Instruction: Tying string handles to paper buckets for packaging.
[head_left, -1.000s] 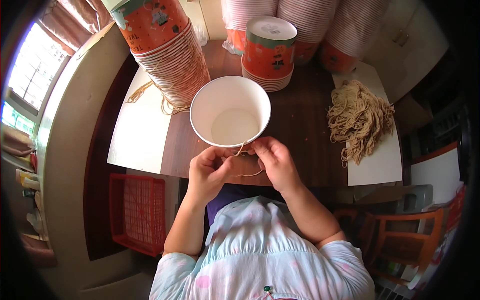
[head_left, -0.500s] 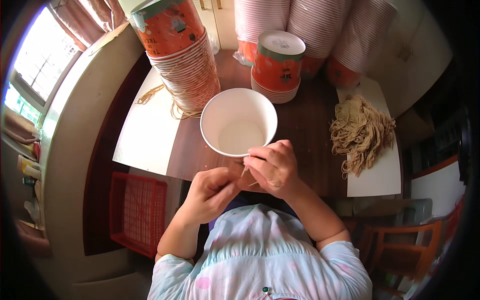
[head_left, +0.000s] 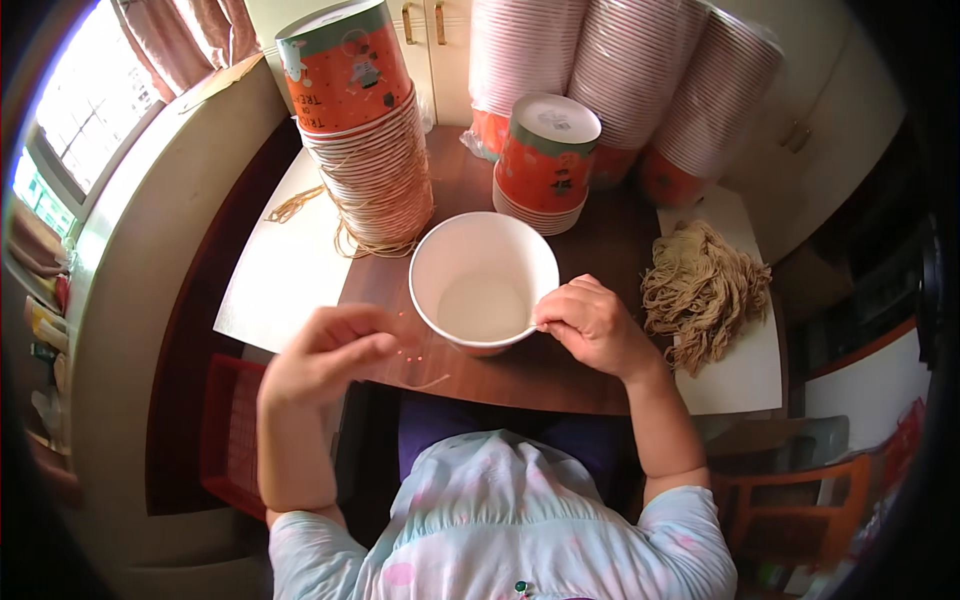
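Observation:
A white-lined paper bucket (head_left: pixel 480 270) stands upright on the table before me, its mouth facing up. My right hand (head_left: pixel 597 325) is closed at the bucket's right front rim, fingertips pinching there; whether cord is also between them is hidden. To the left of the bucket, my left hand (head_left: pixel 325 355) hovers over the table's front edge, apart from the bucket. Its fingers are smeared by motion. Just below its fingertips a short piece of thin tan cord (head_left: pixel 432 382) shows; what holds its other end is unclear.
A tall stack of orange buckets (head_left: pixel 370 160) draped with cords stands at left. Behind are a shorter inverted stack (head_left: pixel 545 175) and several plastic-wrapped stacks (head_left: pixel 625 80). A heap of tan cords (head_left: pixel 705 285) lies at right. A red crate (head_left: pixel 232 430) sits below left, a wooden chair (head_left: pixel 790 510) lower right.
My left hand has swung left and up, away from the bucket and my right hand. The right hand has shifted right along the rim. The view has tilted slightly.

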